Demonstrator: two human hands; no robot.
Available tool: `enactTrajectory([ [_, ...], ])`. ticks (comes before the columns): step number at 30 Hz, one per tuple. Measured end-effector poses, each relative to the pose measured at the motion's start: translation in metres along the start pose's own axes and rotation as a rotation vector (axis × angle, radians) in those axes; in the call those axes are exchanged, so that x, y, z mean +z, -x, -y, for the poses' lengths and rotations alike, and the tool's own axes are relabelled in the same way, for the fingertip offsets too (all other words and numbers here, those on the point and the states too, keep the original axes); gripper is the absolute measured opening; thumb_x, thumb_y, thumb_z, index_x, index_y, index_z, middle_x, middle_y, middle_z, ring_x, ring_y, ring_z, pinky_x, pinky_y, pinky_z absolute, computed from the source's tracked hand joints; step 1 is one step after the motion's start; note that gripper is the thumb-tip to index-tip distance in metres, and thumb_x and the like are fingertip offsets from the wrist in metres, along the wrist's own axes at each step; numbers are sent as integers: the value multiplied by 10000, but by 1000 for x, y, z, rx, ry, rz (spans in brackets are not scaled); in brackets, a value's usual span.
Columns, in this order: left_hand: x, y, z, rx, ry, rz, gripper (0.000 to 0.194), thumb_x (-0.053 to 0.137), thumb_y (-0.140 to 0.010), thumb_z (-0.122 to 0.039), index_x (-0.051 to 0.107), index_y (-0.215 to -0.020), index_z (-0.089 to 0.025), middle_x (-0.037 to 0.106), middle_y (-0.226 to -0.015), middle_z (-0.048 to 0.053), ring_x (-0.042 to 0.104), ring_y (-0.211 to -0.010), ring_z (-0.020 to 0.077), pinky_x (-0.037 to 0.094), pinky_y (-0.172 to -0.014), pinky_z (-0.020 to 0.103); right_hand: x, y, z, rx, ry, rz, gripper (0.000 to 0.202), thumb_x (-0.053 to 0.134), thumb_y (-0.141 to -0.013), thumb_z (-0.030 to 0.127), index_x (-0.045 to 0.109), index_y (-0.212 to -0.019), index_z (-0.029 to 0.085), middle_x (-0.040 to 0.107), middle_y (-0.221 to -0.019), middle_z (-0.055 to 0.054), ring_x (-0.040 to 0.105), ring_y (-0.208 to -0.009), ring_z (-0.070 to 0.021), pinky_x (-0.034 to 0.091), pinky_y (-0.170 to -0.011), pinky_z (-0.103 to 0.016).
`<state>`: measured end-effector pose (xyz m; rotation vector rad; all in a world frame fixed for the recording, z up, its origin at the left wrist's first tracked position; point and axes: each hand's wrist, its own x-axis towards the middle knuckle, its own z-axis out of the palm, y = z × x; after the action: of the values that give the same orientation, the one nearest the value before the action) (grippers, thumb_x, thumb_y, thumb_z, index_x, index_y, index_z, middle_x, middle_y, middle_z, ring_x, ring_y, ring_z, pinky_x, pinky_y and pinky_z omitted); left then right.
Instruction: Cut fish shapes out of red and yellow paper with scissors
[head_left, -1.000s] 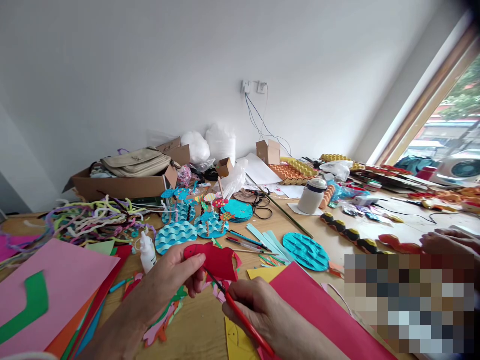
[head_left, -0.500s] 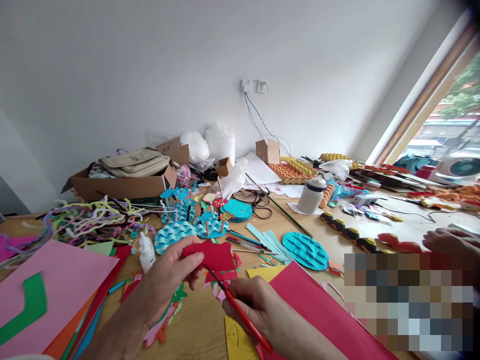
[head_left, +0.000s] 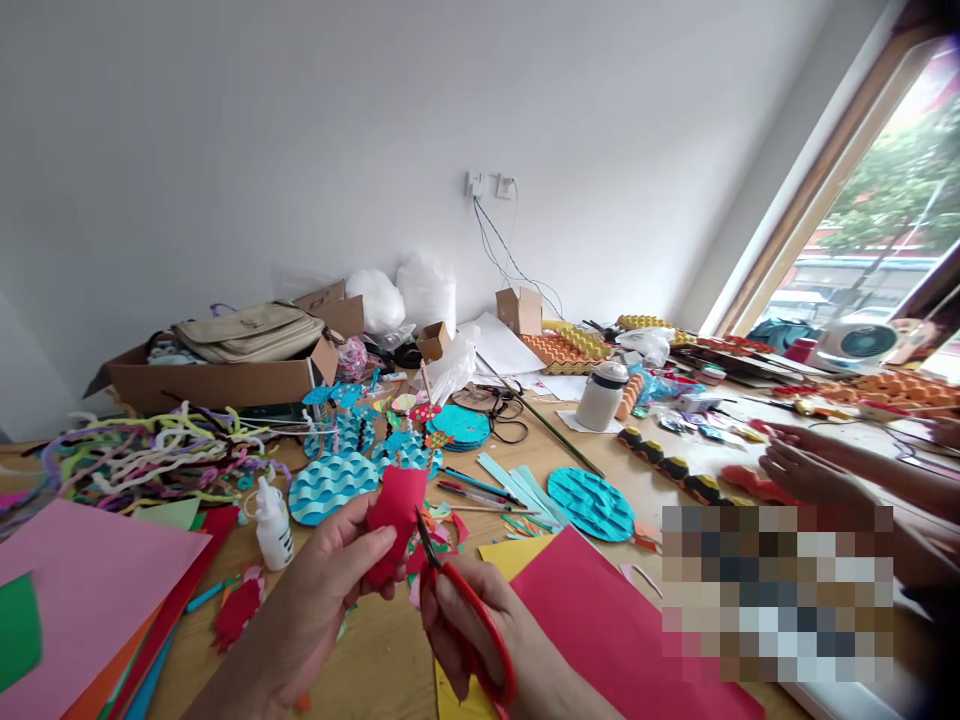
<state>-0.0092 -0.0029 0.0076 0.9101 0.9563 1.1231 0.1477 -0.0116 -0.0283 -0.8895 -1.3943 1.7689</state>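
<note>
My left hand (head_left: 341, 565) pinches a small piece of red paper (head_left: 403, 498) between thumb and fingers, holding it up above the table. My right hand (head_left: 476, 620) is closed round the red handles of a pair of scissors (head_left: 429, 540). The dark blades point up and away from me, close to the right edge of the red paper; whether they touch it I cannot tell. Colourful paper scraps (head_left: 450, 530) lie behind the hands. Under and beside my right hand are a large red sheet (head_left: 600, 620) and yellow paper (head_left: 510, 553).
A white glue bottle (head_left: 272, 525) stands left of my hands, near pink paper (head_left: 112, 590). Blue wavy discs (head_left: 334, 487) and a textured blue disc (head_left: 590, 503) lie ahead. A lidded white jar (head_left: 602, 395) stands behind. At right, another person's hands (head_left: 817, 470) work over the table.
The red paper has been turned from lying sideways to upright in my left hand. The scissors have swung to point more upward, handles spread wider. The other person's hands reach further in.
</note>
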Motion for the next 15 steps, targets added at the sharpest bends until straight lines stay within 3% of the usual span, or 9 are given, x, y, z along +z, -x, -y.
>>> enactTrajectory([
  [4,3,0,2,7,37,-45,145,698,-693,-237,674,-834,-212,625,-626,-51,503,-511,73,431,-509,181,0,-1,-6,-38,-16,35,548,501,-739,698,501,-708,151,417,-384,78,336,-321,-44,208,-359,-174],
  [11,6,-2,1,34,23,-89,106,708,-663,-245,659,-750,-209,547,-553,-67,457,-484,74,400,-474,175,1,0,2,3,-18,40,591,570,-623,742,491,-685,160,410,-383,84,344,-329,-47,184,-346,-177],
  [15,7,-2,3,43,-44,-79,159,681,-688,-275,662,-833,-211,570,-597,-54,433,-499,76,389,-471,174,-2,-1,0,29,-18,52,580,553,-659,730,499,-700,153,423,-388,82,360,-322,-44,208,-351,-175],
])
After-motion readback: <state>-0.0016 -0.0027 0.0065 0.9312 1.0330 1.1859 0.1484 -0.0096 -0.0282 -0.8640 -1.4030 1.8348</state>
